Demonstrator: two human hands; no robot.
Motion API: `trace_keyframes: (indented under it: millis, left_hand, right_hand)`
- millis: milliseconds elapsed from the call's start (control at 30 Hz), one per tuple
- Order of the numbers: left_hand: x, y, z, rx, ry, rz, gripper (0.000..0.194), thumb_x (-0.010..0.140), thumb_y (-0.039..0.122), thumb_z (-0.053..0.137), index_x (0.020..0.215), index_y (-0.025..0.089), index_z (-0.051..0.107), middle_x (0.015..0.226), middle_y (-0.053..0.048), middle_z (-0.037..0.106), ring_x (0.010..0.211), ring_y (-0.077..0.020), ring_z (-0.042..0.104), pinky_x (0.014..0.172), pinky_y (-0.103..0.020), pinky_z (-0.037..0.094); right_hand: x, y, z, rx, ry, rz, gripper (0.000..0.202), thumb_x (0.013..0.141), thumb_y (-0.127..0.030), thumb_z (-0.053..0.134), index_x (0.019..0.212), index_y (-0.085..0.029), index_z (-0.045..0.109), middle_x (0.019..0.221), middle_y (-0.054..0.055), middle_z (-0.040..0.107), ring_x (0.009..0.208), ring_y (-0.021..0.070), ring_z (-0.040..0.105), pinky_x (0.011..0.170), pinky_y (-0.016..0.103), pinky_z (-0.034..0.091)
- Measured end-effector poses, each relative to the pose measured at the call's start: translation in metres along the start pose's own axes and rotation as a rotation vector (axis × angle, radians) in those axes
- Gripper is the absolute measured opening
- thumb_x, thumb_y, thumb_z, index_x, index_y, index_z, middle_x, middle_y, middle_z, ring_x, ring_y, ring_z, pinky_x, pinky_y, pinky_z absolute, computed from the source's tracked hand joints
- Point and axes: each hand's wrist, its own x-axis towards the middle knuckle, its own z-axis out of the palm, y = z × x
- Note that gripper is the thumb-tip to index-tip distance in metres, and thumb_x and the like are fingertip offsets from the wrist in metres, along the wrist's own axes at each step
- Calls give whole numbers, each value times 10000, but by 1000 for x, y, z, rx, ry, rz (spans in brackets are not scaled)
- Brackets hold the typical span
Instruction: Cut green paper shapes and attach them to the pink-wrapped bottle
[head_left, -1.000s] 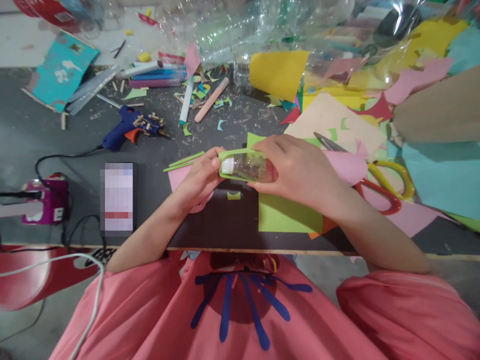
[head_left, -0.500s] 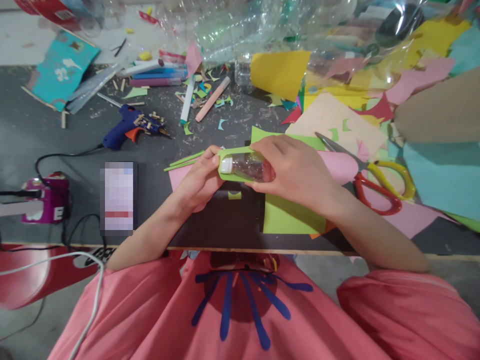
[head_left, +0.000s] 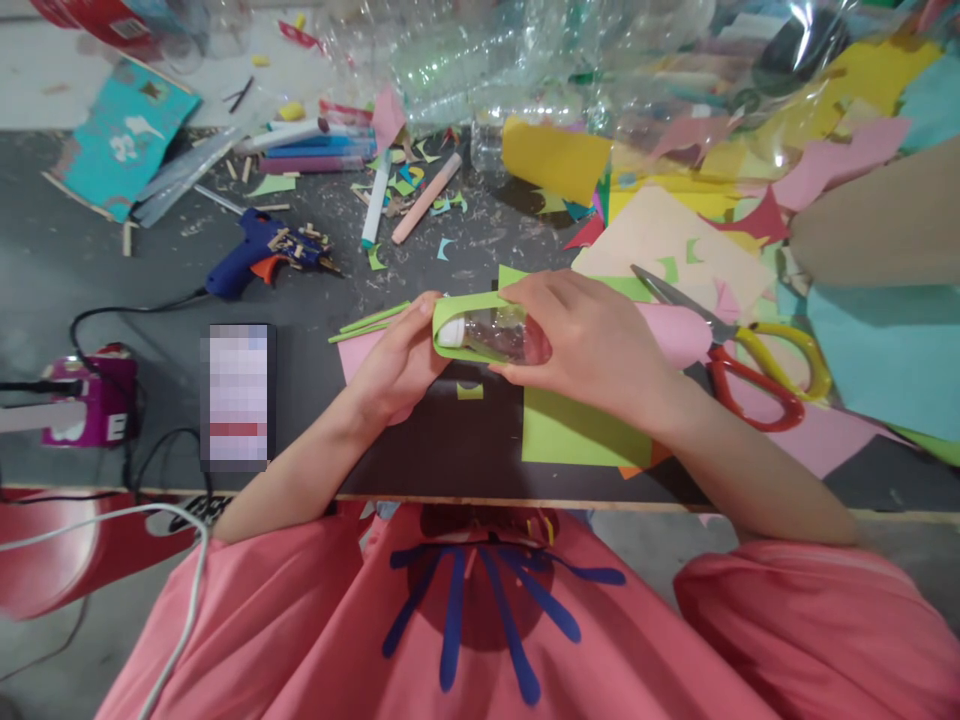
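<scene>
A small clear bottle (head_left: 495, 332) with a white cap lies on its side between my hands, its cap to the left. Around the cap end and along the bottle's sides loops a light green paper strip (head_left: 472, 302). My right hand (head_left: 592, 335) is wrapped round the bottle's base end, where something reddish shows. My left hand (head_left: 401, 360) pinches the strip's looped end beside the cap; its lower fingers are partly hidden. Under my right hand lies a green sheet (head_left: 585, 430), and pink paper (head_left: 356, 357) shows under my left hand.
Scissors (head_left: 772, 375) with red and yellow handles lie at the right among coloured papers. To the left are a blue glue gun (head_left: 259, 250), a phone (head_left: 238, 395) and a purple power block (head_left: 94, 400) with cables. Markers (head_left: 315, 150) and plastic bottles (head_left: 450, 60) lie at the back.
The green strip's looped end has shifted slightly left and stands wider around the cap. The green sheet under my right hand has slid slightly left. The yellow sheet at the back has curled.
</scene>
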Motion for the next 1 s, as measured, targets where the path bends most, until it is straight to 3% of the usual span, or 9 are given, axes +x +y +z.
trace_keyframes:
  millis: [333,500,600,700,833,900,1000]
  left_hand:
    - [2,1,-1,105,-12,-11,314,768,521,649,801,216,587,871,-18,677,931,-215,653,799,-364,551]
    - [2,0,0,-37,20,-46,211,792,398,673,791,202,592,821,7,663,834,-163,659,812,-324,546]
    - [2,0,2,-65,22,-37,194,805,352,665,754,188,574,757,15,625,733,-121,622,741,-273,532]
    - [2,-2,4,-22,65,129,237,775,385,704,767,189,571,738,24,594,687,-96,580,669,-230,500]
    - [-2,-6,2,306,221,589,246,822,451,650,892,231,566,918,-4,603,780,-116,587,736,-276,491]
    - [-5,-7,-3,501,204,733,243,818,448,653,904,246,551,908,-9,572,787,-130,568,746,-299,480]
    - [-6,-7,-10,743,79,818,271,811,464,649,927,248,531,888,-12,540,787,-141,542,726,-306,466]
  right_hand:
    - [-1,-2,-4,-11,5,-14,407,797,-368,630,1111,-112,585,1094,166,668,968,298,606,845,420,480]
    - [-1,0,-2,-1,3,-5,401,773,-360,660,1098,-137,585,1062,139,672,963,302,610,829,430,481]
    - [-2,2,-1,-16,40,-16,395,763,-371,673,1077,-148,589,1029,121,676,928,293,620,805,416,485]
    - [-1,3,-3,-50,44,-5,400,771,-387,674,1062,-126,591,1003,130,681,899,289,634,769,393,491]
    - [-1,5,-5,-81,34,78,422,771,-438,667,1054,-136,586,947,125,684,869,296,642,709,381,483]
    - [-1,6,-4,-65,35,102,398,780,-465,649,1037,-168,582,935,110,683,864,289,640,704,375,474]
    - [0,5,-3,-44,19,121,379,785,-473,639,1018,-180,577,932,105,678,867,282,640,706,365,465]
